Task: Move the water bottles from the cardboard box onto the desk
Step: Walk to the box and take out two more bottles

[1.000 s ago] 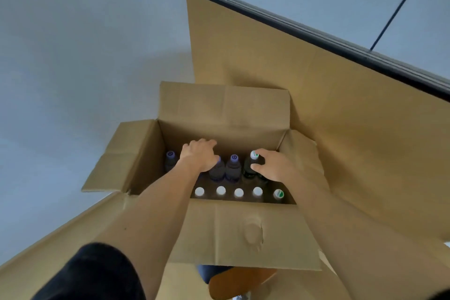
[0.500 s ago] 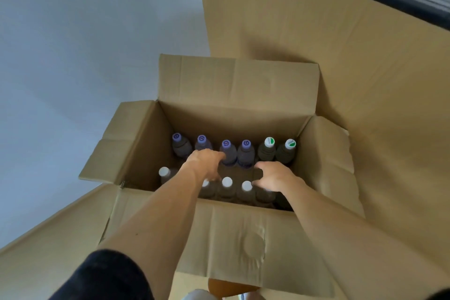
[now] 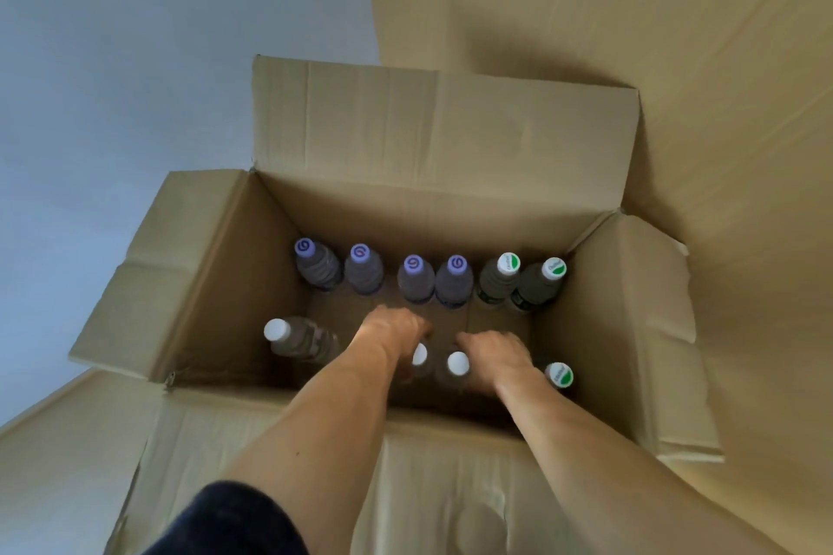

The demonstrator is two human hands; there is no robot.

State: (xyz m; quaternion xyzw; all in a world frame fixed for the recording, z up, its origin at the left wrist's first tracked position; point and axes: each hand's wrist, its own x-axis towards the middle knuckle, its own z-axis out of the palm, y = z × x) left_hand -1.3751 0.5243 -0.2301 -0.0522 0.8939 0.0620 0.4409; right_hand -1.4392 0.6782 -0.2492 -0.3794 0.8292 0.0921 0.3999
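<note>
An open cardboard box (image 3: 450,203) holds upright water bottles in two rows. The far row has several purple-capped bottles (image 3: 414,279) and two green-and-white-capped bottles (image 3: 538,284). The near row shows a white-capped bottle (image 3: 288,338) at the left, two white caps (image 3: 458,363) between my hands and a green-and-white cap (image 3: 559,375) at the right. My left hand (image 3: 392,329) and my right hand (image 3: 493,354) reach down into the near row, knuckles up. Their fingers point down out of sight, so any grip is hidden.
A large tan cardboard sheet (image 3: 631,36) rises behind and to the right of the box. The box flaps (image 3: 148,284) fold outward on all sides. A pale wall (image 3: 135,59) fills the upper left. No desk surface is in view.
The view has tilted down and closer to the box. Both hands have drawn back from the far row and sunk lower into the near row.
</note>
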